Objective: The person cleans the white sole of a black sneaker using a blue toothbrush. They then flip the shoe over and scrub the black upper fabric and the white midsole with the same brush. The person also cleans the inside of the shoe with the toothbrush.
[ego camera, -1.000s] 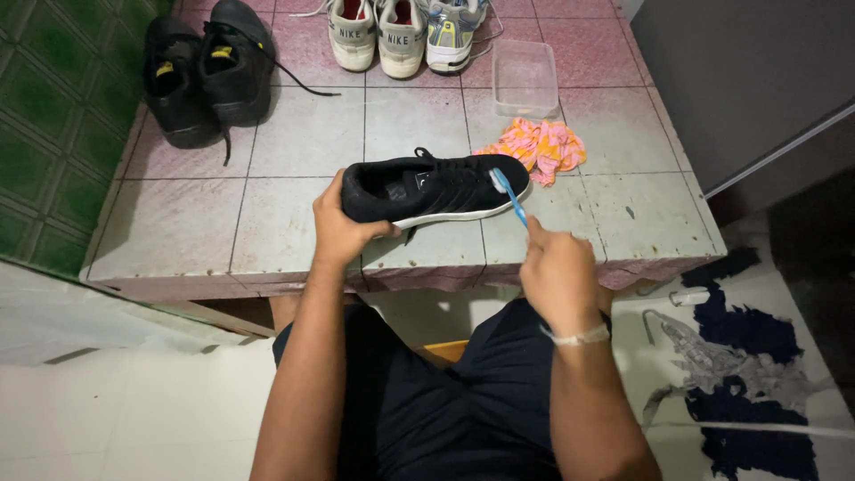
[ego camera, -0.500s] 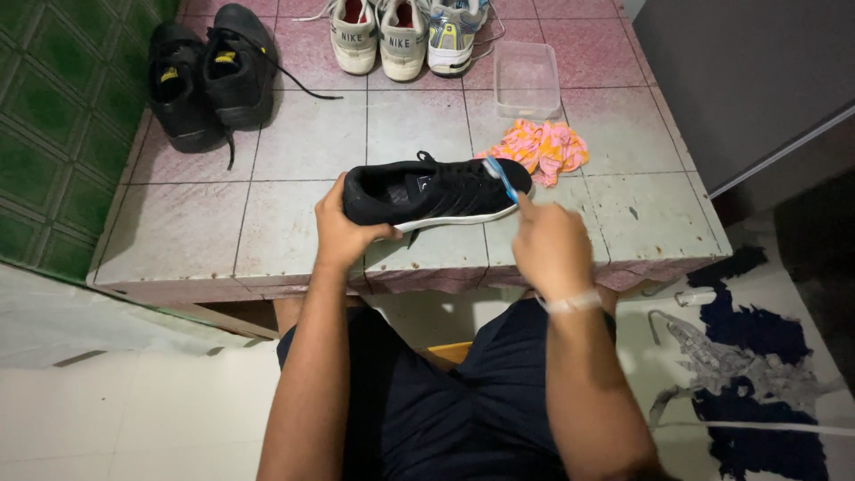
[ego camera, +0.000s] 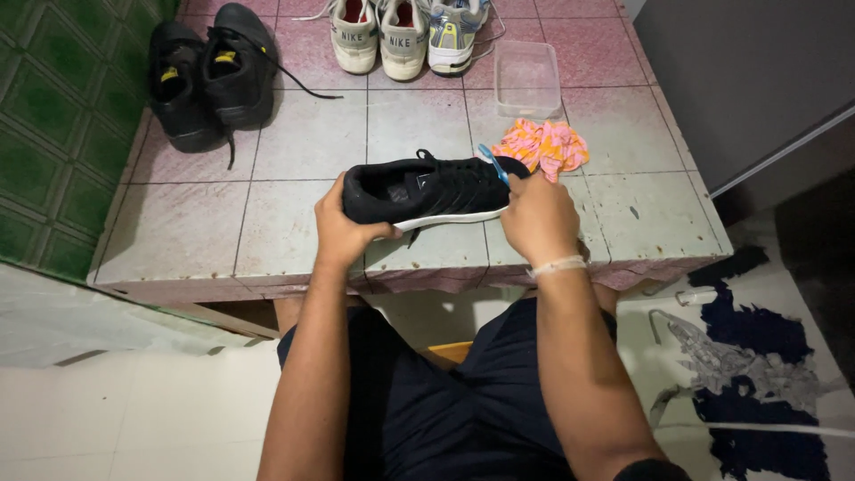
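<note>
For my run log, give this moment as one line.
left hand: holds black shoe | right hand: blue toothbrush on shoe

my left hand (ego camera: 343,233) grips black sneaker (ego camera: 427,190) heel | my right hand (ego camera: 537,218) holds blue toothbrush (ego camera: 494,164) at toe | tiled table (ego camera: 294,151)

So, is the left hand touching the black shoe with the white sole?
Touching. The head view shows the left hand wrapped around the heel end of the black shoe, its fingers pressed on the shoe's side, no gap visible.
</note>
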